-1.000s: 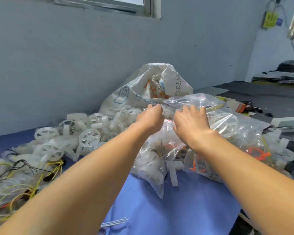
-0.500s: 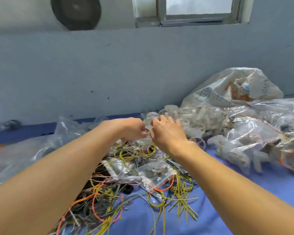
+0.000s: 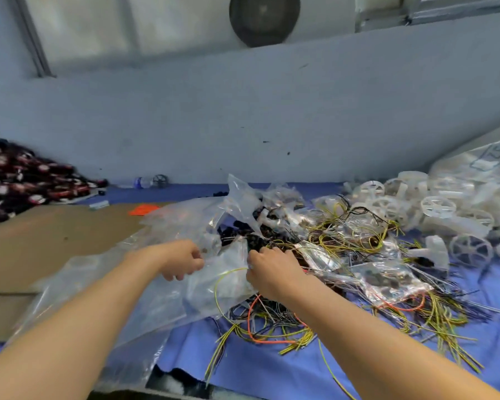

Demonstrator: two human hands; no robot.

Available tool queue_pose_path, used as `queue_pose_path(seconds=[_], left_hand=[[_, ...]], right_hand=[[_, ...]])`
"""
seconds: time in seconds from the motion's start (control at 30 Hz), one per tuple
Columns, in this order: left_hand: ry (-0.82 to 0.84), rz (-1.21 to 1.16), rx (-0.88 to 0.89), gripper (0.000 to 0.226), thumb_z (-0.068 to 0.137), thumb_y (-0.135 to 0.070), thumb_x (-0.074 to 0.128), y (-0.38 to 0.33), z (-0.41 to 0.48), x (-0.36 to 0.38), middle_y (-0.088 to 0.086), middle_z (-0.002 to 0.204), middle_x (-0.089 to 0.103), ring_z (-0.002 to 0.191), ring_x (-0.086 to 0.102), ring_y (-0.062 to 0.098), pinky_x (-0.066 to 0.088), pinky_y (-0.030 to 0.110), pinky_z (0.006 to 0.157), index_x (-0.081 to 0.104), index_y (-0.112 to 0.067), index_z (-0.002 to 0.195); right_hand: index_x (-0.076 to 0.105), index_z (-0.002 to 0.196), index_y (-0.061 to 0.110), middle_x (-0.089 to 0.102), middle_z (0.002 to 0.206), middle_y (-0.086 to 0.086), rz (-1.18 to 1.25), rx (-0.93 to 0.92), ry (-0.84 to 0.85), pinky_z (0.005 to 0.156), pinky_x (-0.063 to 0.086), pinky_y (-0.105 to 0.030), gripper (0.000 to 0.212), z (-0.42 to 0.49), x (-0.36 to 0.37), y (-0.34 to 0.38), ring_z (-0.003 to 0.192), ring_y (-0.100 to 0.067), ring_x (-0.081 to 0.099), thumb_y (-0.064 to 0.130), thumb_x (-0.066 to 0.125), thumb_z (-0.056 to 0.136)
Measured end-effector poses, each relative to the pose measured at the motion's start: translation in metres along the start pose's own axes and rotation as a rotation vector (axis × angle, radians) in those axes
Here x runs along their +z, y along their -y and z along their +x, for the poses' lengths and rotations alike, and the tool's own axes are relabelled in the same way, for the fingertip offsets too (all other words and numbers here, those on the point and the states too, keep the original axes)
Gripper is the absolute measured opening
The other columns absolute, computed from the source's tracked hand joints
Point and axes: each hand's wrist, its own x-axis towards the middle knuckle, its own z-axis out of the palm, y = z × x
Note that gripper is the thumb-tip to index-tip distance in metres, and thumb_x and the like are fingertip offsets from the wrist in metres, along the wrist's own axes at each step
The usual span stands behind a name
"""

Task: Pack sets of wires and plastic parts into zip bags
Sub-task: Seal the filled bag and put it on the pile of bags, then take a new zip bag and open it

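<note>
The left hand [image 3: 182, 259] and right hand [image 3: 272, 269] pinch a clear bag [image 3: 225, 284] just left of the wire heap [image 3: 344, 246]. A few filled bags [image 3: 387, 280] lie on the heap and loose plastic wheels [image 3: 436, 206] to its right, so much packing seems left.

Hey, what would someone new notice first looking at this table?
The sprawling tangle of yellow, orange and black wires in the centre draws the eye first. To its right lies a heap of translucent white plastic wheels. In front, the left hand and right hand both grip a large clear plastic bag.
</note>
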Motion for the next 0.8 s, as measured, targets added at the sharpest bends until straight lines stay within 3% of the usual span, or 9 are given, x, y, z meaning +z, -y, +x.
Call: queue_pose_path(seconds=[0.13, 0.23, 0.3, 0.33, 0.4, 0.47, 0.53, 0.7, 0.8], left_hand=[[0.008, -0.013, 0.005, 0.031, 0.093, -0.036, 0.058, 0.008, -0.008, 0.009, 0.008, 0.121, 0.065, 0.088, 0.062, 0.018, 0.054, 0.029, 0.078, 0.062, -0.019, 0.119], [0.133, 0.03, 0.094, 0.075, 0.078, -0.056, 0.072, 0.003, -0.015, 0.031, -0.004, 0.144, 0.044, 0.125, 0.051, 0.016, 0.041, 0.035, 0.107, 0.04, -0.032, 0.142], [0.153, 0.123, 0.139, 0.095, 0.072, -0.059, 0.073, -0.003, -0.018, 0.052, -0.006, 0.152, 0.03, 0.136, 0.039, 0.017, 0.035, 0.039, 0.112, 0.024, -0.035, 0.149], [0.122, 0.191, 0.162, 0.094, 0.074, -0.056, 0.072, -0.005, -0.019, 0.062, -0.005, 0.151, 0.028, 0.137, 0.036, 0.018, 0.036, 0.04, 0.111, 0.022, -0.033, 0.15], [0.018, 0.312, 0.209, 0.07, 0.085, -0.044, 0.065, -0.008, -0.019, 0.073, -0.001, 0.145, 0.035, 0.131, 0.041, 0.022, 0.04, 0.037, 0.102, 0.031, -0.031, 0.145], [-0.092, 0.361, 0.232, 0.04, 0.094, -0.037, 0.055, -0.006, -0.019, 0.067, -0.001, 0.135, 0.05, 0.122, 0.051, 0.022, 0.043, 0.034, 0.093, 0.048, -0.031, 0.133], [-0.147, 0.417, 0.234, 0.025, 0.095, -0.029, 0.05, -0.004, -0.022, 0.05, -0.003, 0.122, 0.063, 0.11, 0.06, 0.022, 0.049, 0.032, 0.086, 0.062, -0.031, 0.117], [-0.24, 0.544, 0.176, 0.023, 0.091, -0.021, 0.044, -0.003, -0.034, 0.006, 0.0, 0.103, 0.069, 0.092, 0.064, 0.025, 0.052, 0.033, 0.076, 0.065, -0.022, 0.101], [-0.486, 0.694, 0.103, 0.023, 0.094, -0.025, 0.042, -0.009, -0.042, -0.028, 0.004, 0.109, 0.068, 0.096, 0.064, 0.027, 0.041, 0.031, 0.071, 0.061, -0.021, 0.107]], right_hand=[[0.044, 0.131, 0.006, 0.057, 0.128, -0.017, 0.091, 0.049, 0.107, 0.091, 0.039, -0.044, 0.04, 0.003, 0.013, 0.015, 0.118, -0.037, 0.051, 0.032, 0.04, 0.102], [0.039, 0.14, 0.01, 0.051, 0.136, -0.017, 0.2, 0.087, 0.184, 0.098, 0.043, -0.045, 0.043, 0.003, 0.021, 0.012, 0.122, -0.037, 0.05, 0.026, 0.043, 0.1], [0.028, 0.15, 0.018, 0.043, 0.145, -0.016, 0.198, 0.069, 0.184, 0.101, 0.044, -0.048, 0.054, 0.001, 0.026, 0.008, 0.127, -0.037, 0.047, 0.022, 0.045, 0.099], [0.022, 0.153, 0.022, 0.039, 0.147, -0.016, 0.177, 0.052, 0.18, 0.099, 0.044, -0.048, 0.059, -0.001, 0.027, 0.007, 0.127, -0.038, 0.047, 0.02, 0.045, 0.099], [0.017, 0.154, 0.025, 0.037, 0.146, -0.017, 0.124, 0.018, 0.183, 0.095, 0.046, -0.048, 0.063, -0.004, 0.028, 0.006, 0.123, -0.04, 0.05, 0.019, 0.045, 0.099], [0.021, 0.153, 0.023, 0.039, 0.143, -0.017, 0.084, -0.002, 0.185, 0.094, 0.045, -0.048, 0.059, -0.004, 0.029, 0.006, 0.121, -0.04, 0.05, 0.02, 0.046, 0.099], [0.027, 0.15, 0.018, 0.041, 0.141, -0.016, 0.072, -0.002, 0.19, 0.095, 0.044, -0.047, 0.053, -0.003, 0.027, 0.005, 0.122, -0.039, 0.05, 0.022, 0.045, 0.1], [0.037, 0.144, 0.015, 0.045, 0.137, -0.014, 0.106, 0.003, 0.198, 0.097, 0.044, -0.047, 0.046, -0.004, 0.024, 0.004, 0.122, -0.038, 0.049, 0.027, 0.042, 0.1], [0.049, 0.133, 0.014, 0.05, 0.129, -0.014, 0.108, 0.005, 0.177, 0.096, 0.046, -0.046, 0.036, -0.007, 0.022, 0.0, 0.117, -0.037, 0.051, 0.022, 0.042, 0.098]])
